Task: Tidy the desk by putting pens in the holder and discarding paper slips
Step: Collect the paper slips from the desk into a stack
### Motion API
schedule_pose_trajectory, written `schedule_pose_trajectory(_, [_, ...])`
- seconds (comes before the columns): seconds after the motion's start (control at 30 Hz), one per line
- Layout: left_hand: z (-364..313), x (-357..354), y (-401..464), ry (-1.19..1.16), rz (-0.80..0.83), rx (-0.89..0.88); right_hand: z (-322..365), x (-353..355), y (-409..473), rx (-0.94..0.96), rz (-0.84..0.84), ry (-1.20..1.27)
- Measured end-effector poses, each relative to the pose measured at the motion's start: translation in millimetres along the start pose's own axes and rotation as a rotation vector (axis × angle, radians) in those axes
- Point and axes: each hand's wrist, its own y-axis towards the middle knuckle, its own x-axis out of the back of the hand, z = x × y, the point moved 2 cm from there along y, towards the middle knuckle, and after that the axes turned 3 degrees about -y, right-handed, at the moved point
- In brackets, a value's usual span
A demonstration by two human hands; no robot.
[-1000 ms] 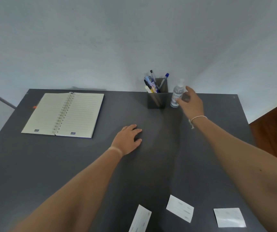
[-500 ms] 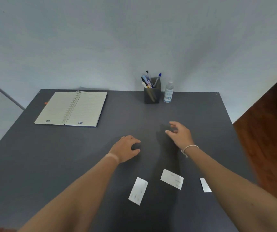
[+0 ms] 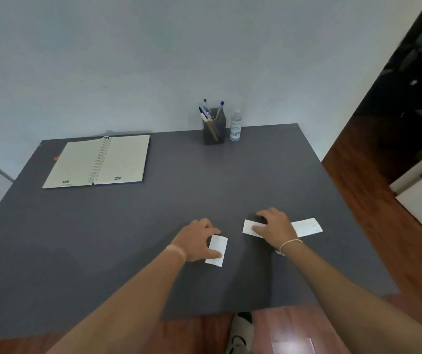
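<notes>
Both hands down on the desk [image 3: 102,238] — left hand [image 3: 196,240] pinching the near paper slip [image 3: 217,249] between thumb and fingers, right hand [image 3: 276,226] spread flat over two slips [image 3: 307,226], pinning them, probably to gather. Pens already stand in the holder [image 3: 214,129].

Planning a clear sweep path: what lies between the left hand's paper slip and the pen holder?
Head view: only bare desk between the slip and holder.
</notes>
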Motion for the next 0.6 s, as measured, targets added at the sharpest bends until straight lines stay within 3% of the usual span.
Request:
schedule_pose_trajectory(0.23, [-7, -14, -14, 0.096, -0.002, -0.014, 0, -15, -37, -0.062, -0.039, -0.116])
schedule_pose_trajectory(0.6, [-2, -20, -18, -0.180, -0.152, 0.106, 2, -13, -38, -0.109, -0.041, -0.049])
